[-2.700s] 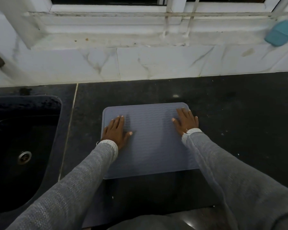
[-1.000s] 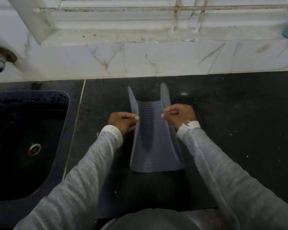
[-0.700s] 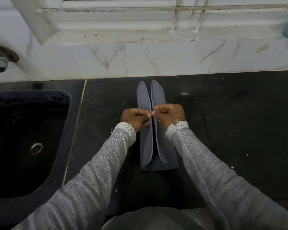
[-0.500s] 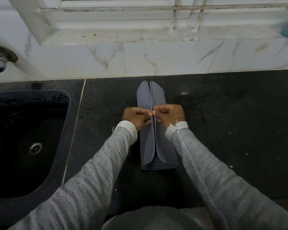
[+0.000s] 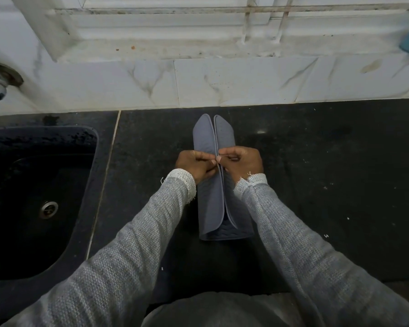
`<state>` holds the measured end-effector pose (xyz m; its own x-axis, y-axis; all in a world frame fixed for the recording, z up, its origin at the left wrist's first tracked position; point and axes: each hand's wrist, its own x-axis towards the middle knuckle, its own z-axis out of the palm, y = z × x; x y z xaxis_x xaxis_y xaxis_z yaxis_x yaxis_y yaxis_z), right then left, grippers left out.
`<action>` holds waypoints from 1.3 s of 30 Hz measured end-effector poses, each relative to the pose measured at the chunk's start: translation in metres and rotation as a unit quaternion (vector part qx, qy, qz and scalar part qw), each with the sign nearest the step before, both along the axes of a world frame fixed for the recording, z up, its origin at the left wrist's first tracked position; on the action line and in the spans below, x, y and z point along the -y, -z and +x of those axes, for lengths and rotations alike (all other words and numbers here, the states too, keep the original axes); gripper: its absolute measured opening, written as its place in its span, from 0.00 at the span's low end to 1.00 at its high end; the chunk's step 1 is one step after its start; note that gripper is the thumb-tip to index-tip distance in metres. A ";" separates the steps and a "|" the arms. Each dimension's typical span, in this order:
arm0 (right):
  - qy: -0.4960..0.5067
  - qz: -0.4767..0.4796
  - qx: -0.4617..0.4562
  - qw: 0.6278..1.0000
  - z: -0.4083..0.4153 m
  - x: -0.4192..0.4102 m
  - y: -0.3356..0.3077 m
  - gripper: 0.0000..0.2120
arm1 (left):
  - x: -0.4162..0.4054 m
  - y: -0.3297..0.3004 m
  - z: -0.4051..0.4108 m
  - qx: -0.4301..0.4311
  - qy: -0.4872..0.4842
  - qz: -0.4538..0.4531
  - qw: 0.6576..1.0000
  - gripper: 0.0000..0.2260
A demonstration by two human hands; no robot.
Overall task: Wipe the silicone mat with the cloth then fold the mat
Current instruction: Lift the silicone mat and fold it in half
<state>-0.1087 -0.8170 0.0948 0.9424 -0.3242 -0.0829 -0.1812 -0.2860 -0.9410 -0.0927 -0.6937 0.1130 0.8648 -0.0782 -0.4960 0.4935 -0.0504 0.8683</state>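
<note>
On the dark counter (image 5: 316,185) your left hand (image 5: 194,165) and right hand (image 5: 242,162) pinched the silicone mat's (image 5: 211,204) raised side edges together between them, its long axis running straight away from you, both hands equally near.

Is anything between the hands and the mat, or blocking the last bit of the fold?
Nothing visible. The left hand and right hand both pinch the mat directly, edges raised together, with bare countertop either side.
</note>
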 end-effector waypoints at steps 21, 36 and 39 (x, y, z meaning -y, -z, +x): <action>-0.172 -0.141 0.086 0.971 0.033 -0.038 -0.091 0.12 | -0.118 -0.085 0.044 0.475 0.267 0.482 0.686 0.20; -0.336 -0.238 0.085 0.907 0.061 -0.136 -0.121 0.09 | -0.221 -0.084 0.041 0.358 0.296 0.504 0.728 0.13; -0.349 -0.254 0.073 0.899 0.063 -0.146 -0.113 0.10 | -0.230 -0.070 0.041 0.344 0.299 0.472 0.755 0.12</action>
